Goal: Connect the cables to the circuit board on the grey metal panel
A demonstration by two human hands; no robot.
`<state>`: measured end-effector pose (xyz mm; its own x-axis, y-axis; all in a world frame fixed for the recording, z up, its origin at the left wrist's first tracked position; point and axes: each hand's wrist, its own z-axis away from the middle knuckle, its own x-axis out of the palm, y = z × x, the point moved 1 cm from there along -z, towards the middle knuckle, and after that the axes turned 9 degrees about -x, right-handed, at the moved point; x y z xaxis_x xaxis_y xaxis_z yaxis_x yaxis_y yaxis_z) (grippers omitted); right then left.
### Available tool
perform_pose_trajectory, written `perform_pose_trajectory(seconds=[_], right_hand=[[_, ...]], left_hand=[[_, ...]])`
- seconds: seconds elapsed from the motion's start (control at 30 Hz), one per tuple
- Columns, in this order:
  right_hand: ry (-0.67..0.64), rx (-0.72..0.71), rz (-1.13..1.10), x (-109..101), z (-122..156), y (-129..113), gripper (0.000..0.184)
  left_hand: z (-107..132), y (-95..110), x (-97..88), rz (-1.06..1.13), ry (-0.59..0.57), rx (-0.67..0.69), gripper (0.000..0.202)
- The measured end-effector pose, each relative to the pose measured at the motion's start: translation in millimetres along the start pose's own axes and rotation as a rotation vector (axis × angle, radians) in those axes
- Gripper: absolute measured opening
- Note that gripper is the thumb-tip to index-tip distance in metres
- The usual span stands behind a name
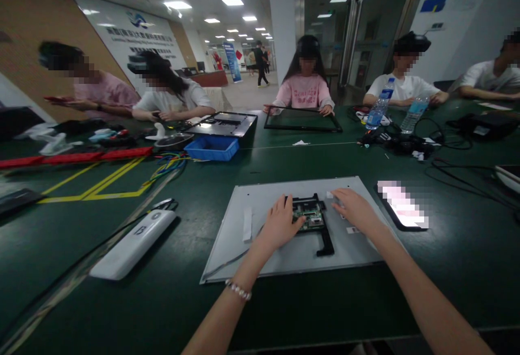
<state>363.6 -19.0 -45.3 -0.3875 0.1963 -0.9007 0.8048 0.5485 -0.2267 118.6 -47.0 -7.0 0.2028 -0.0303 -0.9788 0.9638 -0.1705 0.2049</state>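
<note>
A flat grey panel (284, 265) lies on the green table in front of me. On its middle sits a green circuit board (312, 218) in a black plastic bracket (326, 244). My left hand (281, 224) rests over the board's left side, fingers stretched out and thumb spread across the board. A thin cable runs from under that hand to the panel's lower left. My right hand (354, 209) is low over the panel's right part, fingers extended beside a small white piece (329, 195); I see nothing held in it. A white strip (247, 224) lies on the panel's left side.
A phone (402, 206) lies right of the panel, a white power bank (136, 244) with a cable to the left. Farther off are a blue tray (212, 148), plastic bottles (379, 105) and tangled cables. Across the table, a person holds a black frame (303, 126); other people sit nearby.
</note>
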Motion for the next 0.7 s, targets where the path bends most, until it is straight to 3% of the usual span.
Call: perform_pose_trajectory(seconds=[0.2, 0.43, 0.7], right_hand=[[-0.028, -0.004, 0.053, -3, -8, -4, 0.027], [-0.068, 0.053, 0.186, -7, -14, -12, 0.024], [-0.055, 0.121, 0.143, -10, -15, -15, 0.029]], left_hand=[[2, 0, 14.2, 0.043, 0.123, -0.007, 0.069], [6, 5, 12.0, 0.022, 0.161, -0.032, 0.064], [7, 6, 8.7, 0.066, 0.164, -0.02, 0.065]])
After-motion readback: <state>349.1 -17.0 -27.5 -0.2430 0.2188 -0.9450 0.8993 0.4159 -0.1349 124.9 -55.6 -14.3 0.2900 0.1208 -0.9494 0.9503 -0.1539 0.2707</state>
